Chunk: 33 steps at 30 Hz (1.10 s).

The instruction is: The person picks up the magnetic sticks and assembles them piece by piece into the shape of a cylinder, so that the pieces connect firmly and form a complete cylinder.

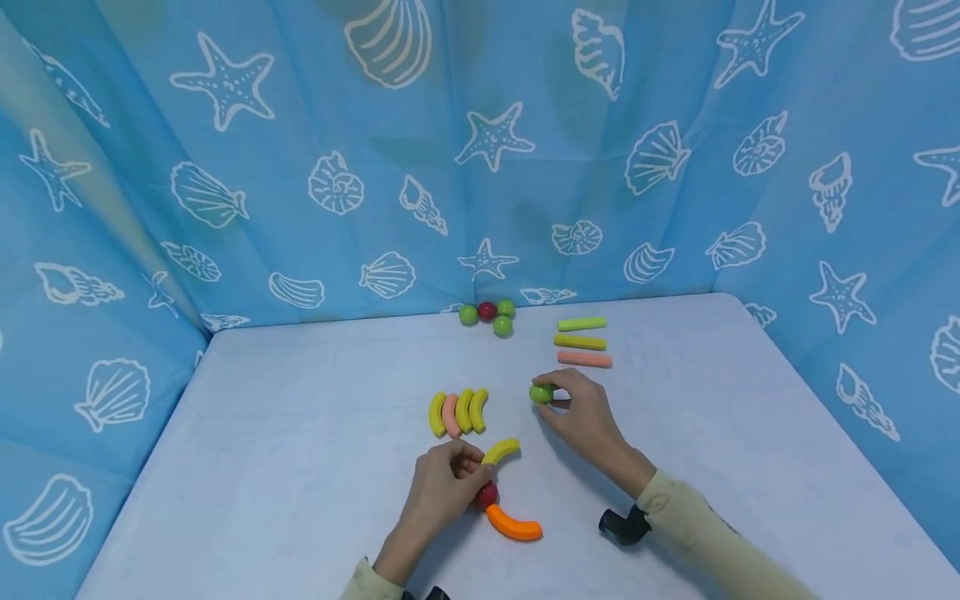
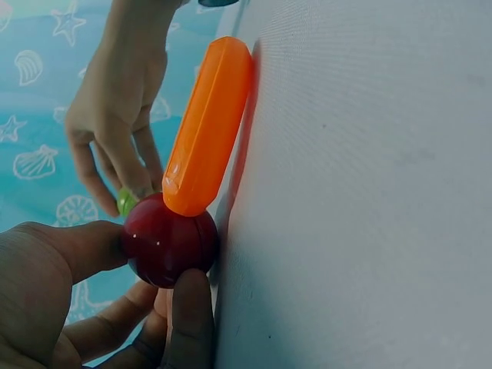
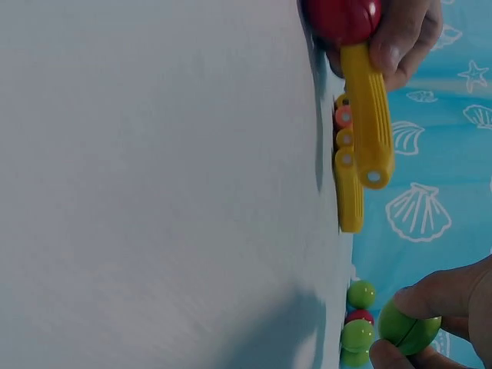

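My left hand (image 1: 442, 483) pinches a dark red ball (image 2: 169, 242) between thumb and fingers, low over the white table. A yellow curved stick (image 1: 502, 450) and an orange curved stick (image 2: 209, 127) both meet that ball, at different sides, and appear attached to it. Off to the right, my right hand (image 1: 588, 421) holds a green ball (image 3: 407, 327) between thumb and fingertips, above the table. A seam line runs across the green ball in the right wrist view. Part of the red ball is hidden by the left fingers in the head view.
Several short curved sticks (image 1: 464, 410), yellow and pink, lie side by side beyond my left hand. Green balls (image 1: 502, 326) and one red ball (image 1: 487, 311) sit at the table's back edge. Straight sticks (image 1: 584, 359) lie behind my right hand. A blue curtain (image 1: 285, 200) surrounds the table.
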{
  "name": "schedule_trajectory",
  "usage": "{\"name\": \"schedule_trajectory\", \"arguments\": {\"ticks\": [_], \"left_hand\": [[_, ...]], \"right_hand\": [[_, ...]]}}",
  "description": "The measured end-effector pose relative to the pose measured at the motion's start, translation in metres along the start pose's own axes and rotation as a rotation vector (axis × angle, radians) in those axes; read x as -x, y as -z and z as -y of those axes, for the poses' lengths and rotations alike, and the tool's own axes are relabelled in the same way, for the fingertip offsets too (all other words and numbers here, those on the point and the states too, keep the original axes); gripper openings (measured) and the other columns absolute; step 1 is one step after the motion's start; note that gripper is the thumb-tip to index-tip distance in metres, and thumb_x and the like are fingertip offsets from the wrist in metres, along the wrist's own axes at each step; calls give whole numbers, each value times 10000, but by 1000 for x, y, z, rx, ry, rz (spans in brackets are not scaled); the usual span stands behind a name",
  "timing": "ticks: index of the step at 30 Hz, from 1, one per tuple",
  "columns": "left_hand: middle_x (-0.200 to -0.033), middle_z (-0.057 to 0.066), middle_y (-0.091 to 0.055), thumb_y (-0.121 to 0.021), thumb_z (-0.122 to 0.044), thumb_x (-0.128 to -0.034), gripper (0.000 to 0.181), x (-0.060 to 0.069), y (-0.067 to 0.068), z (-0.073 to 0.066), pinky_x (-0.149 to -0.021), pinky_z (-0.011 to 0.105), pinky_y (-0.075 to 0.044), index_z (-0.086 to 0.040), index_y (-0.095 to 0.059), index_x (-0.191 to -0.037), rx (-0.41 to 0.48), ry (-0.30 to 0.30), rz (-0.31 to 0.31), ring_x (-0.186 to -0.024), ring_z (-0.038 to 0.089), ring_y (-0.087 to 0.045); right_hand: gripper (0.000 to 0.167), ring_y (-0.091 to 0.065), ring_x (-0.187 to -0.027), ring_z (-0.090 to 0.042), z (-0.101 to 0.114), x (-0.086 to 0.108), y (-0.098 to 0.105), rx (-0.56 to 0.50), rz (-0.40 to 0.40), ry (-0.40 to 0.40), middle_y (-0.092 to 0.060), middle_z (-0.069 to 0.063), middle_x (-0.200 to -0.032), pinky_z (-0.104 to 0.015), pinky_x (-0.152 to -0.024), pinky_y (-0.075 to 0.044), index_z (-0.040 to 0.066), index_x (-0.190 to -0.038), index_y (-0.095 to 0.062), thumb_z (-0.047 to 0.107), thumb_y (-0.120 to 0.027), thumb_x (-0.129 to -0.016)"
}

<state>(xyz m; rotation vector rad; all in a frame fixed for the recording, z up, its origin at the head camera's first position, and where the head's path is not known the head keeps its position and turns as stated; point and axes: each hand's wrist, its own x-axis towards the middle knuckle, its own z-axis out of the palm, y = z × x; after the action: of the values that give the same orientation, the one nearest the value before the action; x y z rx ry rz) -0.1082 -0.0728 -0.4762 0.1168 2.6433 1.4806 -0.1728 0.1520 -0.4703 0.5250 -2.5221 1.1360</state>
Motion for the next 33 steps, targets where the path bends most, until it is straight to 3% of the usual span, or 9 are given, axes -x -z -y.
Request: {"name": "schedule_trajectory", "arguments": {"ticks": [11,33], "left_hand": [[-772,-35,-622,-772,-158,-867,149,2,1,0,-574,220,-515,-67,-702,-963,12,13,11,-672,123,-582],[-760,-40,-621,-761,-162,-870,140,1,0,2,-568,223,-515,-64,-699,-948,2,-8,2,-663,124,-581]], "right_hand": [[365,-666,-942,-208,0,23,2,-55,-29,8,-693,-46,-1037,-335,-738,-595,32,-1075,-714,-88,-819,-748],[364,-659,-923,-160,20,46,-6,-141,48,8,-687,-2,-1019,-309,-711,-596,59,-1048,-714,-88,-830,-736]]}}
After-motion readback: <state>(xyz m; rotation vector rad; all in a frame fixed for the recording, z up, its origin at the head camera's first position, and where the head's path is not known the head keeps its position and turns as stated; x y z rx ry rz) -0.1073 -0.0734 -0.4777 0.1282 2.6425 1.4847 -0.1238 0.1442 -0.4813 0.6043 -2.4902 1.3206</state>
